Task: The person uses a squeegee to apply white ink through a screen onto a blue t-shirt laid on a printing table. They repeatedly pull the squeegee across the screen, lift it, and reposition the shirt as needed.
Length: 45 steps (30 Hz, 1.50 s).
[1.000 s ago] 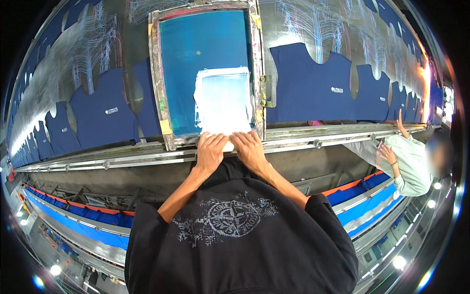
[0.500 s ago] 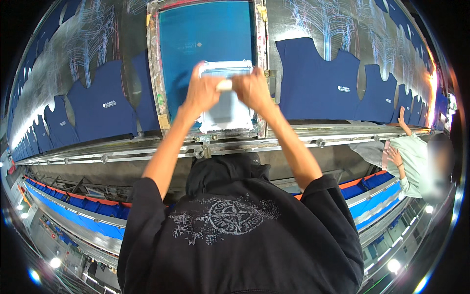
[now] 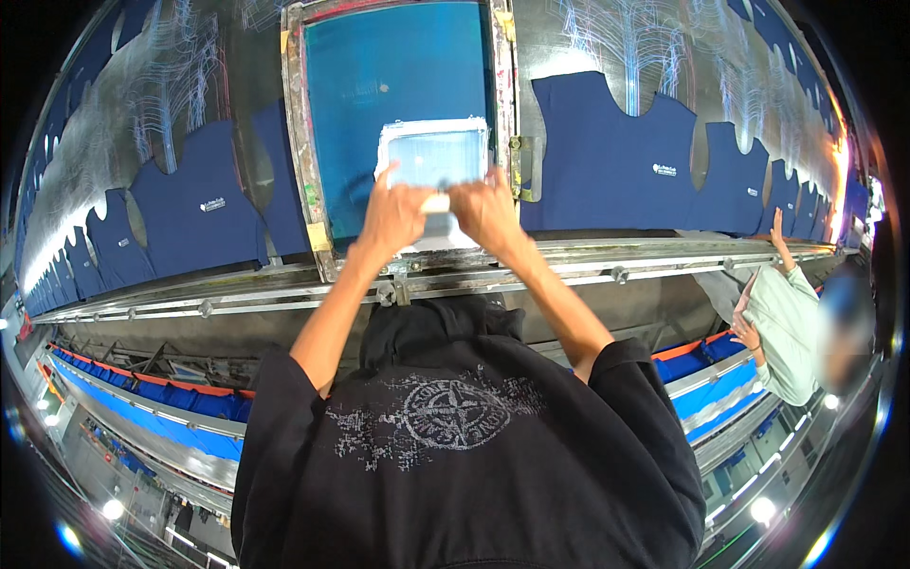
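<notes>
My left hand (image 3: 391, 214) and my right hand (image 3: 485, 212) are closed side by side on a squeegee (image 3: 436, 204). Only a short pale piece of its handle shows between them; the blade is hidden beneath my fingers. They are over the lower part of a screen printing frame (image 3: 318, 142) with teal mesh (image 3: 398, 57). White ink (image 3: 436, 125) borders a pale rectangle in the mesh, above my knuckles. To the right of the frame lies a navy garment panel (image 3: 616, 152) with a small white print, and another navy panel (image 3: 204, 194) is on the left.
A metal rail (image 3: 621, 275) runs along the near edge of the long printing table (image 3: 559, 38). Several more navy panels curve away on both sides. At the right, a person in a pale green top (image 3: 787, 322) has one hand at the table edge. Blue-lined racks (image 3: 152, 403) stand behind me.
Both my hands have moved toward me with the squeegee, uncovering more of the pale rectangle. The person on the right has drawn one hand in toward the body.
</notes>
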Each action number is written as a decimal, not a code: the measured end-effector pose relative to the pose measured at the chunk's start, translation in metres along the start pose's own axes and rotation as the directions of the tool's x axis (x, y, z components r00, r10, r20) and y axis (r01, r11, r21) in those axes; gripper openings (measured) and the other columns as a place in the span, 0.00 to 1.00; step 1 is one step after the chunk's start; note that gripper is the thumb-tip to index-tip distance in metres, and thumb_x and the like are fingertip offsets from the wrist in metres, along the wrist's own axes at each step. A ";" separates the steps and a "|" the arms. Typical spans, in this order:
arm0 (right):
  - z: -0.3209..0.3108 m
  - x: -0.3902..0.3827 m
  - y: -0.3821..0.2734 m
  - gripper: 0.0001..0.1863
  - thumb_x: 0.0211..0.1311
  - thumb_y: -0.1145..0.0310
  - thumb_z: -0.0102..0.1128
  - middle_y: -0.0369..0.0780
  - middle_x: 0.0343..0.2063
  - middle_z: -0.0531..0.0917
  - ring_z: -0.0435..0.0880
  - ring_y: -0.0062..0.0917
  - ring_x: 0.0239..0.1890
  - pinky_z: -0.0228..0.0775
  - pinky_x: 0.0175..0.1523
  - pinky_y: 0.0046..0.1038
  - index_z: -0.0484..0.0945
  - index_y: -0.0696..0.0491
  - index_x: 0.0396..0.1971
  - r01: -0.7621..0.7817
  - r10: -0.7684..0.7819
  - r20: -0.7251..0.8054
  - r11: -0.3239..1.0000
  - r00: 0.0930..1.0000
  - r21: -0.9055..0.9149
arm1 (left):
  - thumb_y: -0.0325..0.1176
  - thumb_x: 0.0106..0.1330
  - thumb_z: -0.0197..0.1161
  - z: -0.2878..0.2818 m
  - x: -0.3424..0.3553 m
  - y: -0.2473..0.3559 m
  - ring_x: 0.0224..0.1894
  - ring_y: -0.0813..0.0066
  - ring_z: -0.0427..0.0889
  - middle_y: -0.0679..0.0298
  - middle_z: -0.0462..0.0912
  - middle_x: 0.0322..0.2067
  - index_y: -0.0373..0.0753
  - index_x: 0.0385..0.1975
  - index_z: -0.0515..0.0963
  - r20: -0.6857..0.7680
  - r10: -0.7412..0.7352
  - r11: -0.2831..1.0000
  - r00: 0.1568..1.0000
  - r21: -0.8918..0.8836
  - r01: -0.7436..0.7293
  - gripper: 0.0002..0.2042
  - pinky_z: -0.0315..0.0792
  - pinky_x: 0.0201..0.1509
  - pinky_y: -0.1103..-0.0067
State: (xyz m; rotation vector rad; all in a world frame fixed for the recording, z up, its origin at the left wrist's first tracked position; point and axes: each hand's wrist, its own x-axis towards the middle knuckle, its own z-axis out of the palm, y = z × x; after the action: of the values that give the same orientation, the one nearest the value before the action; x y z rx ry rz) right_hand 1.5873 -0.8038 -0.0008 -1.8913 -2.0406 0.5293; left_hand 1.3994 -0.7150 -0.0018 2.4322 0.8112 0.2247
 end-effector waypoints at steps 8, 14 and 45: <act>-0.045 0.085 0.033 0.06 0.58 0.76 0.59 0.38 0.20 0.84 0.84 0.35 0.24 0.61 0.60 0.46 0.81 0.48 0.26 0.003 0.004 -0.091 0.997 0.996 0.074 | 0.24 0.55 0.64 -0.052 0.097 -0.024 0.33 0.59 0.87 0.58 0.88 0.26 0.47 0.42 0.88 0.107 -0.020 0.997 0.994 0.078 0.012 0.16 0.58 0.75 0.56; 0.005 -0.021 -0.007 0.07 0.58 0.76 0.59 0.40 0.19 0.83 0.87 0.35 0.28 0.62 0.60 0.45 0.80 0.48 0.34 -0.018 0.017 0.015 0.999 1.000 0.052 | 0.26 0.54 0.65 -0.007 -0.016 0.016 0.34 0.64 0.87 0.60 0.90 0.29 0.48 0.43 0.89 0.184 -0.093 0.995 0.979 -0.027 0.100 0.16 0.57 0.77 0.59; -0.029 -0.002 0.100 0.31 0.69 0.43 0.62 0.46 0.46 0.85 0.82 0.38 0.51 0.73 0.53 0.39 0.79 0.58 0.53 -0.546 0.778 -0.216 0.582 0.590 0.603 | 0.30 0.55 0.72 -0.069 0.100 -0.016 0.39 0.58 0.88 0.57 0.90 0.34 0.45 0.41 0.89 0.209 -0.213 0.977 0.955 0.063 0.204 0.12 0.52 0.78 0.55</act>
State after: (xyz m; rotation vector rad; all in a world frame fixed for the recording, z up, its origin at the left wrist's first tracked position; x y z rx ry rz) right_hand 1.6887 -0.7975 -0.0215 -2.1497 -0.6959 0.6005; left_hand 1.4490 -0.6130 0.0448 2.3346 0.9719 -0.1340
